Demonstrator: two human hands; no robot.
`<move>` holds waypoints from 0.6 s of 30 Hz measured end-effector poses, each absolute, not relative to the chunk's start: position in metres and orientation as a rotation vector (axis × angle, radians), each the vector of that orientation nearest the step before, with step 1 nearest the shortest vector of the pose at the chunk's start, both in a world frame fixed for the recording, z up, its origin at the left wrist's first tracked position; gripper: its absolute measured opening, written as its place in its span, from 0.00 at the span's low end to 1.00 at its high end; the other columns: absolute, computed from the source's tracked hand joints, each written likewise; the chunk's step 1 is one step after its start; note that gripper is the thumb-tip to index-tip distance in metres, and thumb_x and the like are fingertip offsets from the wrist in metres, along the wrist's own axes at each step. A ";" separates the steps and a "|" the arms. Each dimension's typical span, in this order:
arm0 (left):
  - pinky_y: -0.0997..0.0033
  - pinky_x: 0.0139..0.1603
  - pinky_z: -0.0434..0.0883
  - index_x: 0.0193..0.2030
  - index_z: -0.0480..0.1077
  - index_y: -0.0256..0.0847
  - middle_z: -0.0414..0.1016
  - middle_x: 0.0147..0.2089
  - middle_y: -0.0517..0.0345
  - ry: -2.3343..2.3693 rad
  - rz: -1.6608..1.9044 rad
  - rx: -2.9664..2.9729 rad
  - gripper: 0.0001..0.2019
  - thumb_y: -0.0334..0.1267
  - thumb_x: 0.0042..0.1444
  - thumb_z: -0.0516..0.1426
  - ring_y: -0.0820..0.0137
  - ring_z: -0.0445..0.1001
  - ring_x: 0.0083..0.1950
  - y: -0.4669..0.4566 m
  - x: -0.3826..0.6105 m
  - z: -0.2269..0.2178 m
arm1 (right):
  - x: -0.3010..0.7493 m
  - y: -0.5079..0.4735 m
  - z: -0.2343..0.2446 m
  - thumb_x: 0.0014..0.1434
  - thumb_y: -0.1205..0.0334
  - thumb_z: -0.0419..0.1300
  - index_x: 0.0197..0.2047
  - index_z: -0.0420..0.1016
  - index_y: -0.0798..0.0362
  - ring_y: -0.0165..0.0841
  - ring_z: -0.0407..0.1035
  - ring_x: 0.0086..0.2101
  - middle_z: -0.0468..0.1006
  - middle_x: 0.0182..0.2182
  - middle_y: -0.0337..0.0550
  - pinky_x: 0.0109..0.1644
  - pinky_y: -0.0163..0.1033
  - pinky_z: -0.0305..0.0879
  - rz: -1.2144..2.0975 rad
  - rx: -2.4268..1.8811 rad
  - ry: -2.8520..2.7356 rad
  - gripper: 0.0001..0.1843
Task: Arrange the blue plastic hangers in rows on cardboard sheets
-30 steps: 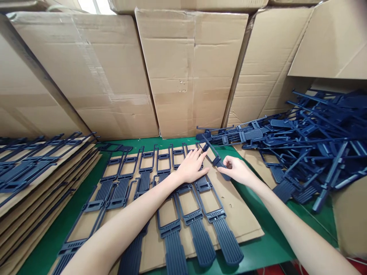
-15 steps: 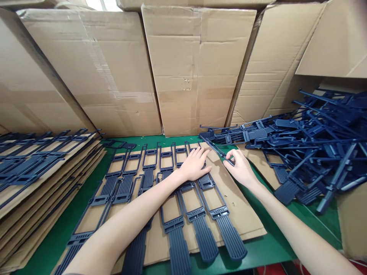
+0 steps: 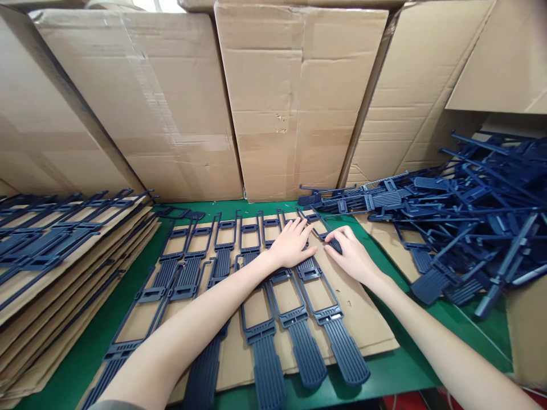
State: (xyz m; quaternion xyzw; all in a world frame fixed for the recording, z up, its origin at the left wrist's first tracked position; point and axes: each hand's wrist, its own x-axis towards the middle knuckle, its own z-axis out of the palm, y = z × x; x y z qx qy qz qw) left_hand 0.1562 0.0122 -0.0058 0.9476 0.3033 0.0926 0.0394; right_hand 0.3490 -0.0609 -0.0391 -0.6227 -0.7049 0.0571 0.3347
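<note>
My left hand (image 3: 293,244) lies flat with its fingers stretched out over the dark blue plastic frames on a cardboard sheet (image 3: 363,324). Beside it, my right hand (image 3: 352,256) is closed on the ribbed end of another dark blue plastic frame (image 3: 314,218), whose open loop lies over the sheet's far right corner. Part of that frame is hidden by the fingers. Two rows of frames cover the sheet; one with a ribbed paddle (image 3: 344,347) lies nearest on the right. My left forearm hides several of them.
A tangled heap of blue frames (image 3: 478,210) is on the right. On the left stands a stack of cardboard sheets (image 3: 81,319) with frames between the layers. Large cardboard boxes (image 3: 299,102) wall off the back of the green table (image 3: 384,376).
My right hand has brought its frame left and down onto the sheet's far right corner; the frame was at the sheet's edge before. My left hand has stayed in place.
</note>
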 end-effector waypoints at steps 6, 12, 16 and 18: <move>0.52 0.69 0.44 0.66 0.54 0.33 0.48 0.71 0.38 0.920 0.279 2.942 0.31 0.53 0.63 0.45 0.55 0.43 0.72 0.013 0.155 -0.007 | 0.343 -0.070 -0.028 0.61 0.57 0.52 0.41 0.71 0.50 0.38 0.69 0.40 0.64 0.43 0.46 0.47 0.44 0.65 0.124 -1.613 -1.903 0.09; 0.52 0.69 0.44 0.67 0.54 0.35 0.48 0.71 0.41 0.934 0.246 2.964 0.31 0.53 0.63 0.45 0.53 0.43 0.72 0.012 0.156 -0.006 | 0.342 -0.070 -0.028 0.61 0.58 0.53 0.43 0.73 0.50 0.38 0.69 0.41 0.65 0.43 0.47 0.49 0.45 0.65 0.098 -1.599 -1.925 0.10; 0.50 0.69 0.44 0.67 0.55 0.34 0.49 0.71 0.41 0.916 0.253 2.955 0.31 0.53 0.63 0.45 0.51 0.41 0.72 0.013 0.156 -0.007 | 0.341 -0.069 -0.028 0.62 0.58 0.53 0.43 0.75 0.49 0.39 0.69 0.41 0.67 0.42 0.46 0.49 0.45 0.65 0.072 -1.596 -1.939 0.11; 0.49 0.69 0.45 0.66 0.55 0.34 0.49 0.70 0.41 0.916 0.261 2.951 0.31 0.53 0.63 0.45 0.51 0.41 0.72 0.014 0.156 -0.008 | 0.341 -0.068 -0.028 0.62 0.58 0.53 0.42 0.76 0.49 0.40 0.68 0.42 0.68 0.41 0.46 0.50 0.46 0.65 0.057 -1.572 -1.966 0.11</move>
